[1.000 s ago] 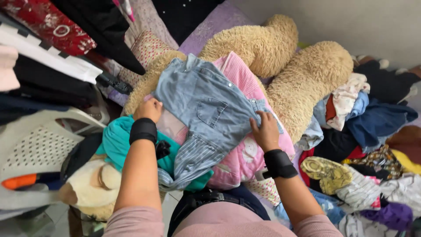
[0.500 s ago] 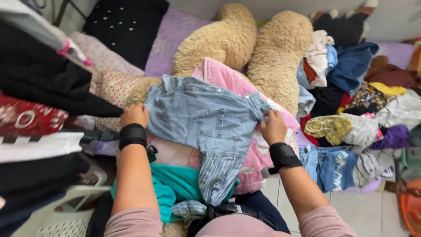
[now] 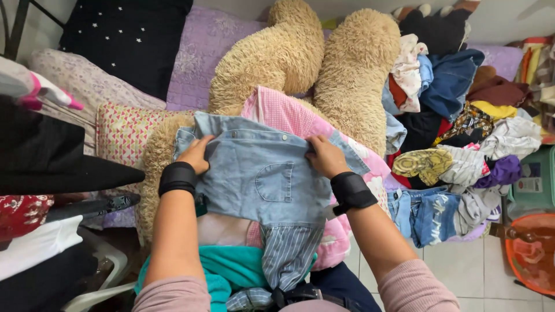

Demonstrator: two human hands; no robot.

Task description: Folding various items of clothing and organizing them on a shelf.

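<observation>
Bed heaped with clothes, big plush bear (image 3: 300, 58) sprawled across it.
We grip the denim shirt (image 3: 260, 173) with left hand (image 3: 196, 155) and right hand (image 3: 326, 156), spread over the pink garment (image 3: 289, 112); clothes pile (image 3: 457, 115) lies rightward.

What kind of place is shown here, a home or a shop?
Most likely a room in a home, used for sorting laundry: a big plush bear, a purple bedspread and a loose clothes pile surround the hands folding a denim shirt.
</observation>
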